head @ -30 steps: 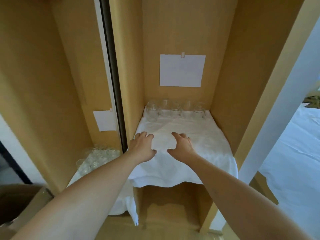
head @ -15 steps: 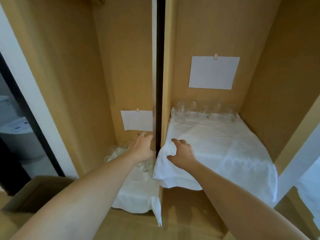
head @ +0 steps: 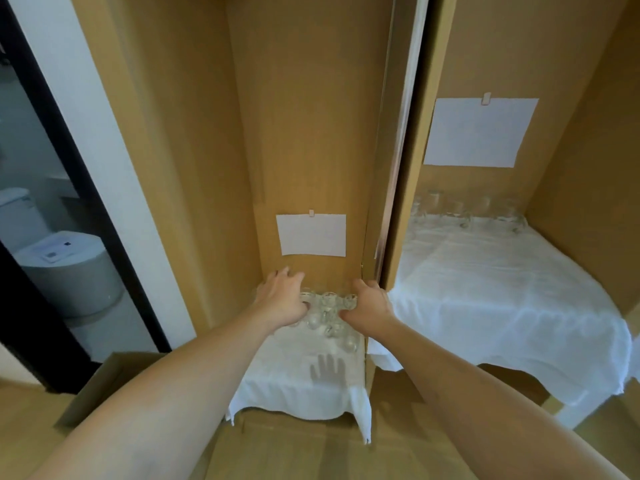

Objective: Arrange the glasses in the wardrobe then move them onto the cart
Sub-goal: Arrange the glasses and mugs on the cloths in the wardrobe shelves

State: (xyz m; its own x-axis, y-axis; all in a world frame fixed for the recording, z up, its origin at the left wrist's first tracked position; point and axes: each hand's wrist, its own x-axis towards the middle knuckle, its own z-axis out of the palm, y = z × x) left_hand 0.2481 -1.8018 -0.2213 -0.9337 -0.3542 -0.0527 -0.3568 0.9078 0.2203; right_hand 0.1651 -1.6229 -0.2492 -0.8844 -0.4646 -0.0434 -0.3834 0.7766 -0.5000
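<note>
A cluster of several clear glasses stands on a white cloth on the low shelf of the wardrobe's left compartment. My left hand reaches over the cluster's left side, its fingers stretched forward and its thumb by a glass. My right hand is at the cluster's right side with bent fingers; whether it holds a glass is hidden. A row of several more glasses stands along the back of the right compartment, on a higher shelf covered by a second white cloth.
A vertical wooden divider separates the two compartments. A white paper sheet hangs on the left back wall, a larger sheet on the right one. A cardboard box lies lower left, beside a doorway showing a toilet.
The view swung left. Both hands left the right shelf's cloth and moved down into the left compartment, onto the cluster of glasses.
</note>
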